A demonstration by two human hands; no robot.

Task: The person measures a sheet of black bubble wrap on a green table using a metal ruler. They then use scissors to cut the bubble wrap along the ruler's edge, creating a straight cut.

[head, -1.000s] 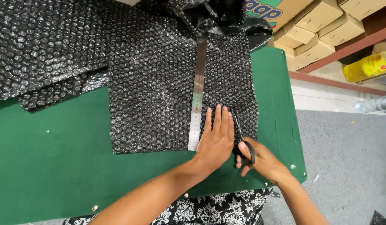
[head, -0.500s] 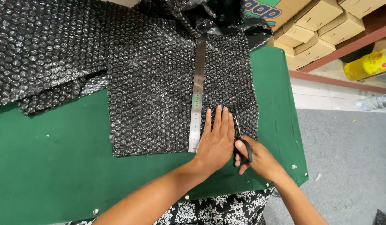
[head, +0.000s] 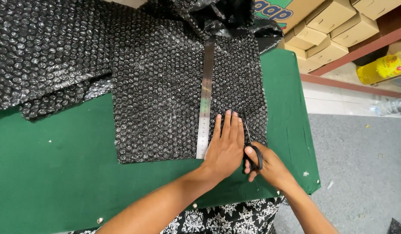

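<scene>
A sheet of black bubble wrap lies spread over a green-covered table. A long steel ruler rests lengthwise on the sheet. My left hand presses flat on the wrap just right of the ruler's near end, fingers together and pointing away. My right hand grips black-handled scissors, whose blades point away along the right side of my left hand, into the wrap's near edge.
More black bubble wrap is piled at the table's left and far side. Cardboard boxes are stacked beyond the right edge, with a yellow bottle on the floor. The table's right edge drops to grey floor.
The scissors and my right hand have crept slightly forward along the wrap. My left hand stays pressed in place.
</scene>
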